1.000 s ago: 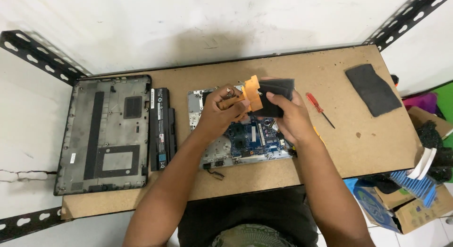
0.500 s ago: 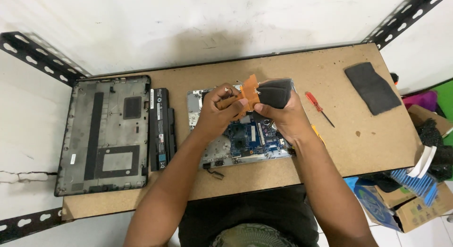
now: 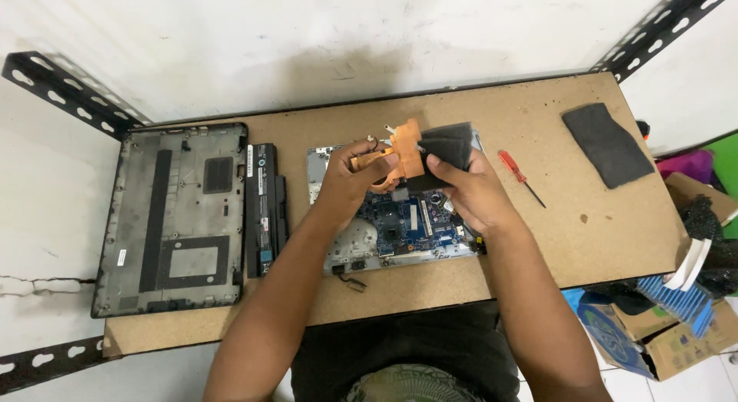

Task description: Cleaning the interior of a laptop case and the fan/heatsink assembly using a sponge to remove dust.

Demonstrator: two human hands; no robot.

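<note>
Far left on the brown chipboard counter [image 3: 538, 248]: grey plastic laptop bottom cover [image 3: 173, 217], then the long black battery pack [image 3: 264, 210], both unmoved. Left hand [image 3: 354, 175], fingers closed on the copper-orange heat pipe assembly [image 3: 396, 160], holds it above the open laptop chassis with blue circuit board [image 3: 407, 225]. Right hand [image 3: 469, 191], fingers clamped on a dark grey foam pad [image 3: 446, 144], has pushed it higher across the copper than a second ago: wiping continues. Red-handled screwdriver [image 3: 519, 174] lies right.

Matt copper-coloured metal heat pipe [image 3: 388, 157] glints dully; the dark grey sponge pad [image 3: 446, 144] at its three o'clock looks soft and porous. Rough speckled brown chipboard tabletop [image 3: 538, 248] below, matt grey plastic laptop base cover [image 3: 173, 217] at nine.
</note>
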